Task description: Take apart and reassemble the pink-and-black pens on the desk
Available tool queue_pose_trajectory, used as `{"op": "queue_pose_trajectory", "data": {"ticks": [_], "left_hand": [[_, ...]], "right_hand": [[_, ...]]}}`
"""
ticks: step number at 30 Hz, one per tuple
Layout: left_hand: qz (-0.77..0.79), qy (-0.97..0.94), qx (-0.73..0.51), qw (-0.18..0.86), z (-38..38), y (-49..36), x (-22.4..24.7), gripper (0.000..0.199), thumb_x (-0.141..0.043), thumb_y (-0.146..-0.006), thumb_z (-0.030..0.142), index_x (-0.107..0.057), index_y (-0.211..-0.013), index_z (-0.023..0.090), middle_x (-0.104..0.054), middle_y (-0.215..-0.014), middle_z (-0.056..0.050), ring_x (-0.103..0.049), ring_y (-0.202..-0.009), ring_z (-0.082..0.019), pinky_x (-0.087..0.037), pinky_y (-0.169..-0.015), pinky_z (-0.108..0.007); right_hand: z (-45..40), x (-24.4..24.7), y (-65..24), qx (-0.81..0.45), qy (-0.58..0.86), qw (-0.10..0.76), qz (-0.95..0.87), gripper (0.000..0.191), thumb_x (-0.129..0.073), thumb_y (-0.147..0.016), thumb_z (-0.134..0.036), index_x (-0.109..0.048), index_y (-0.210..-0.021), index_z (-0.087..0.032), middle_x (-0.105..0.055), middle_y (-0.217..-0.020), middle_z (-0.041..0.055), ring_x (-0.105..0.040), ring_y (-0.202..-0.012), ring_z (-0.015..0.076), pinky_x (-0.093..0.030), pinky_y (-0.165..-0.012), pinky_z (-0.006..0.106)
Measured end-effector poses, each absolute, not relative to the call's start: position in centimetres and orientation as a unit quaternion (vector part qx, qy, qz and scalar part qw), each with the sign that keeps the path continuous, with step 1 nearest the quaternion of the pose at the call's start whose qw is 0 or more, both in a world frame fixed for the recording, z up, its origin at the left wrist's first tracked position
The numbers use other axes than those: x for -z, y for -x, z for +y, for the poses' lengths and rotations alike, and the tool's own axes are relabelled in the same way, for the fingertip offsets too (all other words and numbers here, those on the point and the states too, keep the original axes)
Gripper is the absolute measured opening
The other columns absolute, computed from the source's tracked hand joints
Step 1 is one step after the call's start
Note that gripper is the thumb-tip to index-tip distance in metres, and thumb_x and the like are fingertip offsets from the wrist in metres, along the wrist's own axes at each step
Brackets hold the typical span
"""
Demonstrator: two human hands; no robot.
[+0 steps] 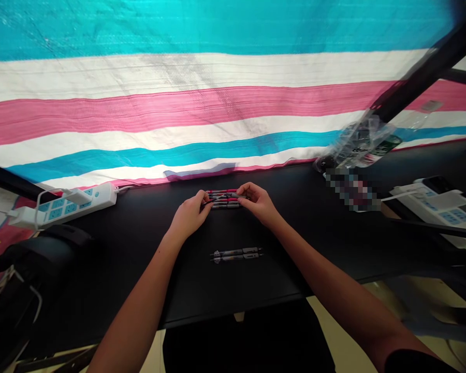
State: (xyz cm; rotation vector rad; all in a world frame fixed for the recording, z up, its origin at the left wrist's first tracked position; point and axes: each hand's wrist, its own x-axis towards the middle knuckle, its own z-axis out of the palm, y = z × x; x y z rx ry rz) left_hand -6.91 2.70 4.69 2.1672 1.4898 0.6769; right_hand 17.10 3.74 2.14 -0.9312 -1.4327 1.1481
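Note:
Several slim pens (225, 199), some red and some grey or dark, lie side by side on the black table (140, 259). My left hand (192, 210) is closed at their left ends, thumb and fingers pinched together. At the right ends, my right hand (257, 202) pinches with thumb and index finger. One pen seems to lie slanted across the others between my hands. Nearer to me, two clear pens with grey grips (238, 254) lie parallel, untouched.
A white power strip (68, 204) and a dark bag-like object (42, 259) are at the left. Plastic packaging (363, 145), a pixelated item (353, 189) and another power strip (446, 212) are at the right. A striped sheet (217, 109) hangs behind.

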Motion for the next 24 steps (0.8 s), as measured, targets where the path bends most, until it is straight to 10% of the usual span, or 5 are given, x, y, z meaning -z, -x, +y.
{"op": "queue_pose_trajectory", "data": {"ticks": [24], "left_hand": [[0.505,-0.803,-0.234,0.214,2.47,6.70,-4.90,0.010,-0.060,-0.092,0.032,-0.059,-0.093,0.023,-0.064,-0.078,0.000,-0.058,-0.067,-0.017,-0.039,-0.064,-0.027]], "right_hand": [[3.56,-2.42,-17.12,-0.470,0.390,0.465,-0.641,0.016,-0.071,-0.081,-0.031,-0.063,-0.090,-0.020,-0.064,-0.088,0.0027,-0.061,-0.082,0.0177,-0.049,-0.075,0.031]]}}
